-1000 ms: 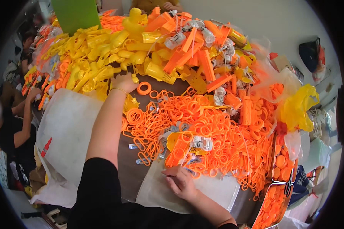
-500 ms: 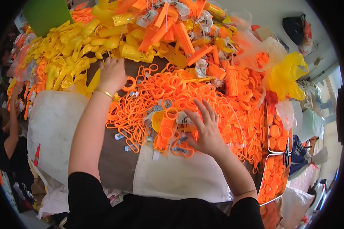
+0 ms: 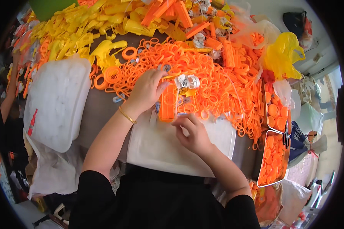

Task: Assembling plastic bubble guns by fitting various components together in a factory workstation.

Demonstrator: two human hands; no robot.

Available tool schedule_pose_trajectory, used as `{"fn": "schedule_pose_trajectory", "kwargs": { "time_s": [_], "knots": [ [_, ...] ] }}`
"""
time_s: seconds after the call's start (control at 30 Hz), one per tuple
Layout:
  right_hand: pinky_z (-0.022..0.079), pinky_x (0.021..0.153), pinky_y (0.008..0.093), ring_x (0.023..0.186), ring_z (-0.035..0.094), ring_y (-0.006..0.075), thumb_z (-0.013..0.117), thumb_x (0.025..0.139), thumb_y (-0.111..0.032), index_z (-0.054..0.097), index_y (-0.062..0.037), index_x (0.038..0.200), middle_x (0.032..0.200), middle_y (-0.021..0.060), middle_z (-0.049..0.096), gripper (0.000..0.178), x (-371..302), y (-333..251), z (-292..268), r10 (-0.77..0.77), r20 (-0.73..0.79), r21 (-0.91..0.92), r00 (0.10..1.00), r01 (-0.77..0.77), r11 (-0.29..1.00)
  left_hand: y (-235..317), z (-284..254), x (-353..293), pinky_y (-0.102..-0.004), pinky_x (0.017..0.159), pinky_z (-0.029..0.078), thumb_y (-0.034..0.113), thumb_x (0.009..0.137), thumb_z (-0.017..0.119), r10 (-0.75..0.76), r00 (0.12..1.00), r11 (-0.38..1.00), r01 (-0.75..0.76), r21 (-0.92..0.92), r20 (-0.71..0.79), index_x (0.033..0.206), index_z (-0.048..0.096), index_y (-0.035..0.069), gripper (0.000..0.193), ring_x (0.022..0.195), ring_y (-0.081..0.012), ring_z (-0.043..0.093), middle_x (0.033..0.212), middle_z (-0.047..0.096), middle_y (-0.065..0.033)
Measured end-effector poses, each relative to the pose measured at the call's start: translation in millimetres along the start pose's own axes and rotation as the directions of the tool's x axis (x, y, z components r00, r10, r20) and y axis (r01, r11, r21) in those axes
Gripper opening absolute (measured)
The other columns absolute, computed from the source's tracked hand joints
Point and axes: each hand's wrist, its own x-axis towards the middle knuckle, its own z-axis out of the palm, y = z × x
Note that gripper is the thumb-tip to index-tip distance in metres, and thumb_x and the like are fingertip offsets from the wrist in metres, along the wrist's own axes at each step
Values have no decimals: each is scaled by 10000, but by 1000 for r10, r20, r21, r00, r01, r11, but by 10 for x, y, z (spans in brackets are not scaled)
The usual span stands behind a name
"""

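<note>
A boxy orange plastic part (image 3: 167, 105) lies over the near edge of the loose orange pieces, with a white-and-clear fitting (image 3: 188, 81) beside its top end. At its upper left corner, my left hand (image 3: 146, 91) is closed, thumb and fingers gripping the part's edge. A sliver of yellow plastic (image 3: 171, 77) shows by those fingertips. Just below the part's lower right corner, my right hand (image 3: 192, 133) has its fingers curled together; what they pinch, if anything, is too small to make out. Orange rings and long loops (image 3: 214, 89) spread behind both hands.
Yellow plastic parts (image 3: 74, 23) are heaped at the far left, orange bars (image 3: 197, 29) at the far middle. Trays of orange caps (image 3: 273, 160) and scissors (image 3: 286, 138) stand right. A white sheet (image 3: 179, 149) lies before me; a translucent lid (image 3: 57, 103) holds a red pen (image 3: 33, 121).
My left hand has come from the yellow heap toward me and right, closing at the orange part. My right hand has drawn nearer to me and left, its spread fingers now curled.
</note>
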Motion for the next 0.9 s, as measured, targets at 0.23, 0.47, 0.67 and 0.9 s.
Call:
{"fn": "schedule_pose_trajectory", "kwargs": {
  "time_s": [0.23, 0.47, 0.67, 0.9],
  "knots": [
    [494, 659, 297, 776, 596, 228, 613, 698, 102, 573, -19, 908, 887, 121, 577, 246, -454, -327, -456, 55, -114, 26, 992, -53, 998, 497, -272, -462, -377, 768, 461, 188, 864, 608, -88, 992, 973, 105, -203, 91, 1053, 528, 11, 271, 903, -323, 550, 974, 541, -135],
    [510, 613, 313, 721, 591, 219, 679, 696, 16, 628, -85, 908, 856, 76, 558, 240, -463, -404, -204, -90, 158, -151, 983, 114, 982, 816, -172, -913, -404, 889, 414, 129, 821, 618, -53, 977, 985, 86, -153, 208, 1187, 502, 53, 391, 1027, -321, 498, 1069, 509, -133],
    [503, 589, 311, 675, 579, 211, 682, 739, -25, 654, -87, 821, 760, 70, 559, 106, -332, -389, -342, -38, 337, -173, 941, 102, 980, 889, -49, -1008, -459, 1024, 308, 175, 815, 599, 87, 967, 996, -86, -18, 241, 1224, 525, 92, 424, 1219, -325, 391, 1311, 428, -105],
    [496, 577, 320, 676, 587, 241, 609, 745, 42, 595, -28, 900, 880, 100, 601, 171, -334, -195, -490, -2, 46, -315, 999, 17, 949, 953, -262, -986, -514, 1039, 283, 224, 813, 606, 42, 976, 995, -22, -96, 211, 1258, 507, 109, 470, 1274, -352, 346, 1367, 389, -126]
  ]
}}
